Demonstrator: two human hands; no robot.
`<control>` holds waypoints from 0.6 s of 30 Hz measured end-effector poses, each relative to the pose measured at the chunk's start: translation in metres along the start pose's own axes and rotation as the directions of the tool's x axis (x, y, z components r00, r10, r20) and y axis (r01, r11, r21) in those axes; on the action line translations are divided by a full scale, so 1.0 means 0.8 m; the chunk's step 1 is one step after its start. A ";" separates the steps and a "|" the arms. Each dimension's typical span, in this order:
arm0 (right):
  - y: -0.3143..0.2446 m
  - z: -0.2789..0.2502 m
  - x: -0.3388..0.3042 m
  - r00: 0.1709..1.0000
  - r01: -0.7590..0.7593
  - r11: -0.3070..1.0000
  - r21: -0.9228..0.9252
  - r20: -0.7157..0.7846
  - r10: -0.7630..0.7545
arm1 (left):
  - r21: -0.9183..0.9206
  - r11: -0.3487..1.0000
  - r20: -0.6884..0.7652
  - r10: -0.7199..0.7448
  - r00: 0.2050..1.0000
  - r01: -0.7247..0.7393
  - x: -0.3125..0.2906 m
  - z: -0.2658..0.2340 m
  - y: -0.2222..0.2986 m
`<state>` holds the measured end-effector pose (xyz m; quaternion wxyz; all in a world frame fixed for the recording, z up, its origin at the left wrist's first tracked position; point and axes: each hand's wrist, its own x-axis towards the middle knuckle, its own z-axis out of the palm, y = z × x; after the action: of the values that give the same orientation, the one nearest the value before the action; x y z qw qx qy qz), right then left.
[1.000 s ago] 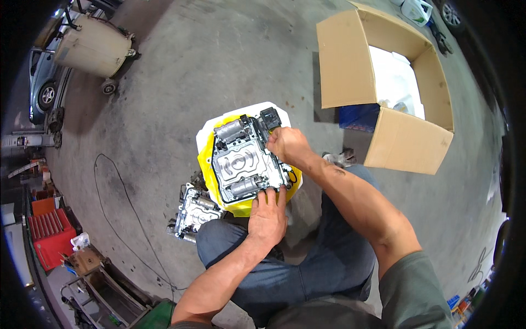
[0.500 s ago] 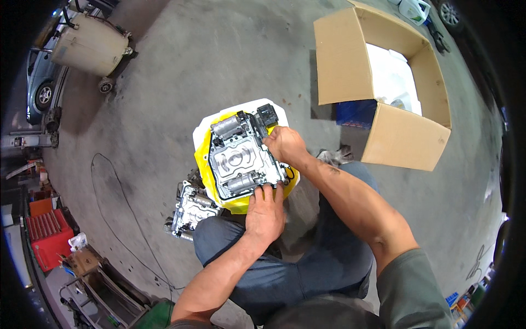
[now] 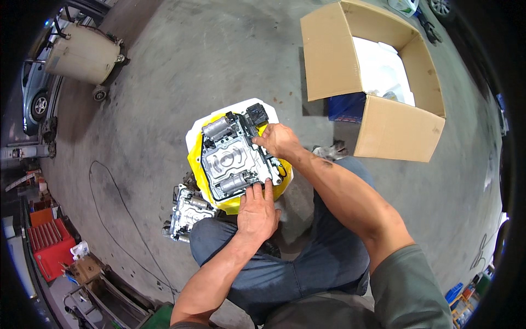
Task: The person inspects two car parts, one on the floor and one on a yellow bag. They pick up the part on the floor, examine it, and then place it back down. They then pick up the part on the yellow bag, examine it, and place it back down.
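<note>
A grey metal valve body (image 3: 233,159), a flat cast block with cylinders and a black connector at its far end, lies on yellow plastic wrap (image 3: 196,159) over a white foam tray (image 3: 257,104), on the concrete floor (image 3: 192,60) just in front of the person's knees. The left hand (image 3: 256,211) rests flat on its near edge, fingers spread and tips pressing the casting. The right hand (image 3: 278,140) grips the far right edge, fingers curled around it. The step looks like seating or lifting the unit in its wrapping; the next move probably calls for a level, two-handed hold. A second, dirtier valve body (image 3: 186,211) lies on the floor to the near left. To the far right an open cardboard box (image 3: 392,129) holds white foam packing (image 3: 383,71).
</note>
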<state>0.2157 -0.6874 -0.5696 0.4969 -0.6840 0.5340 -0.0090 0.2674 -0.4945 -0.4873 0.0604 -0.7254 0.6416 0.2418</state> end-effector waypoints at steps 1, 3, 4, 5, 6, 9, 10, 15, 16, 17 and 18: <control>0.001 0.000 0.001 1.000 -0.012 1.000 0.010 0.017 0.012 | -0.008 1.000 -0.007 -0.005 1.000 0.005 -0.001 -0.002 0.000; 0.006 0.000 0.005 0.999 -0.013 0.999 0.044 0.038 0.011 | -0.014 1.000 -0.050 0.008 0.999 -0.009 -0.004 -0.007 0.001; 0.010 0.001 0.008 0.999 -0.003 0.998 0.067 0.041 0.000 | -0.011 1.000 -0.087 0.027 0.996 -0.028 -0.007 -0.010 0.000; 0.015 0.002 0.011 0.999 0.007 0.996 0.090 0.044 -0.011 | -0.008 0.999 -0.123 0.047 0.991 -0.048 -0.009 -0.016 -0.001; 0.022 0.004 0.016 0.998 0.011 0.993 0.113 0.061 -0.018 | -0.043 0.998 -0.128 0.046 0.991 -0.052 -0.008 -0.025 -0.002; 0.040 0.004 0.029 0.993 0.018 0.985 0.170 0.108 -0.037 | -0.137 0.991 -0.168 -0.014 0.986 -0.009 0.009 -0.072 -0.009; 0.040 0.005 0.030 0.991 0.025 0.983 0.184 0.124 -0.048 | -0.143 0.989 -0.234 -0.061 0.970 0.027 0.021 -0.082 -0.021; 0.042 0.009 0.035 0.985 0.001 0.973 0.231 0.167 -0.041 | -0.123 0.986 -0.337 -0.149 0.929 0.114 0.118 -0.081 -0.076; 0.033 0.007 0.032 0.984 0.006 0.980 0.199 0.175 -0.041 | -0.103 0.983 -0.309 -0.175 0.935 0.149 0.130 -0.081 -0.080; 0.025 0.005 0.029 0.982 0.011 0.986 0.168 0.183 -0.042 | -0.095 0.979 -0.291 -0.198 0.936 0.178 0.138 -0.081 -0.083; 0.026 0.004 0.026 0.986 0.045 0.987 0.154 0.153 -0.069 | -0.090 0.976 -0.268 -0.215 0.939 0.198 0.146 -0.078 -0.082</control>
<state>0.2113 -0.6992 -0.5961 0.5871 -0.6584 0.4710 -0.0093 0.3542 -0.6134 -0.4973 -0.0270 -0.8168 0.5563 0.1506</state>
